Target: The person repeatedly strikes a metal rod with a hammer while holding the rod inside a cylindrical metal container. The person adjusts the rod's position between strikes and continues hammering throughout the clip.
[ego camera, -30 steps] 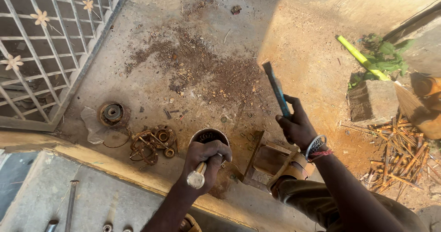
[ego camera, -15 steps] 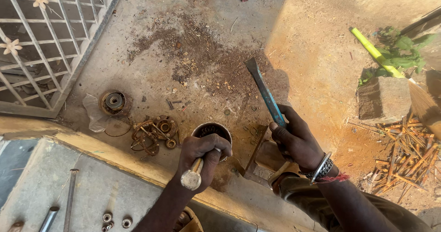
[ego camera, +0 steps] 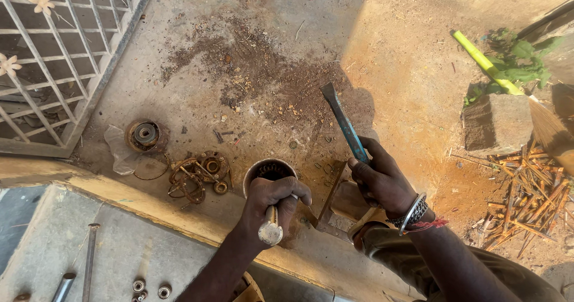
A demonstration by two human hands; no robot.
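Left hand (ego camera: 276, 201): fingers wrapped tight round the handle of a hammer (ego camera: 270, 230), its metal butt end toward the camera, head hidden below the fist. Right hand (ego camera: 380, 181): fingers closed on a blue chisel (ego camera: 344, 122), blade end tilted up and away, bangles at the wrist. Metal cylinder (ego camera: 269, 171): open-topped, standing on the concrete floor (ego camera: 197, 45) just beyond the left hand; dark inside, ridged inner wall, contents not discernible. Wooden block frame (ego camera: 341, 203): beneath the right hand. Rusty rings and bearings (ego camera: 200, 173): heaped left of the cylinder. Round rusty hub (ego camera: 145, 134): further left. Small bearings (ego camera: 149, 288): on the near ledge.
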